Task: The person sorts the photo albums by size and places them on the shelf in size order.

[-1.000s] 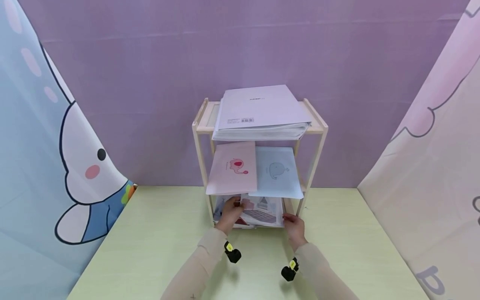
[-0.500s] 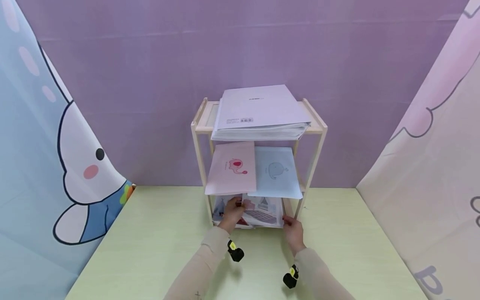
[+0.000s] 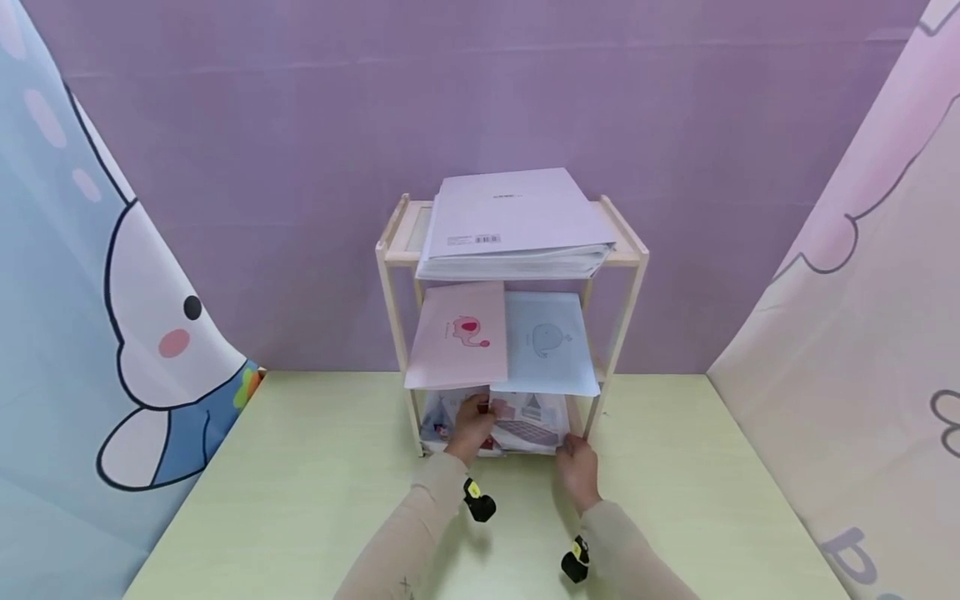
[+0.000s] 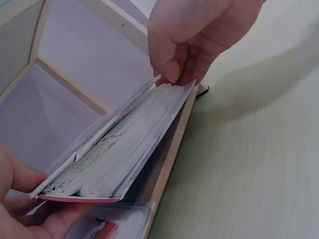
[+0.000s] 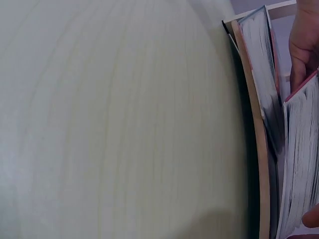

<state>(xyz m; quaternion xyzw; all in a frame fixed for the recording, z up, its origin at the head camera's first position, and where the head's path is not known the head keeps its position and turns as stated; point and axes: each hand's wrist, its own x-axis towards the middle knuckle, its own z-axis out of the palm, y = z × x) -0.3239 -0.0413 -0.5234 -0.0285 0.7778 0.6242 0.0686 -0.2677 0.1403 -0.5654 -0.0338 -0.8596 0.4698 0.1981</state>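
Observation:
On the bottom shelf of a small wooden rack (image 3: 624, 333), both hands hold a thick book (image 3: 531, 423) with a pale illustrated cover. Its white page edges and red spine strip show in the left wrist view. My left hand (image 3: 471, 429) grips the book's left side, fingers beneath and thumb above. At the right front corner, my right hand (image 3: 577, 471) pinches the covers. The book is tilted, its left end raised over another book (image 4: 130, 222) lying at the shelf's left. In the right wrist view, that lower book (image 5: 261, 64) lies beside the held one.
A pink elephant notebook (image 3: 457, 354) and a light blue whale notebook (image 3: 551, 358) jut out from the middle shelf, just above the hands. Large white folders (image 3: 517, 212) are stacked on top. The rack stands on a pale green table (image 3: 300, 467) against a purple backdrop (image 3: 262, 167).
My left hand and the book's left side have shifted slightly right. My right hand keeps its hold at the front corner, with fingers drawn in a little. The head view has moved slightly.

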